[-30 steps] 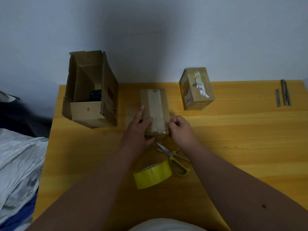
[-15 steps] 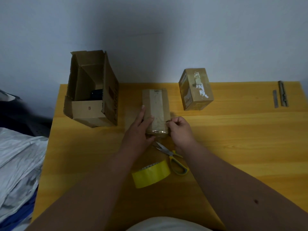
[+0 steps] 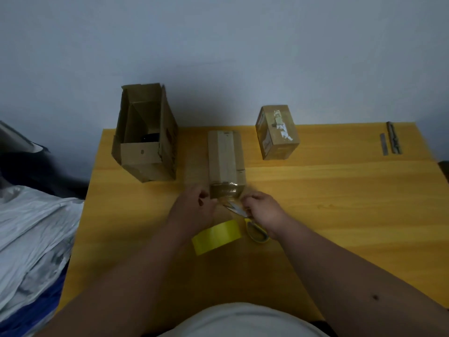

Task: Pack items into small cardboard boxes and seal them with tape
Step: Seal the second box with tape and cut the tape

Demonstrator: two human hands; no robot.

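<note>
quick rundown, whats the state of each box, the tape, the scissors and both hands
large cardboard box: open, upright
middle box: closed, taped, lying flat
far box: closed, taped, upright
yellow tape roll: lying on table, untouched
scissors: on table, partly under right hand
left hand: at middle box's near end, grip unclear
right hand: same end, grip unclear

A plain room at home, it seems, used as a packing corner: a yellow wooden desk (image 3: 340, 203) pushed against a bare grey wall (image 3: 218, 45), with crumpled silver-grey bedding (image 3: 31, 234) piled just beside its left edge.
</note>
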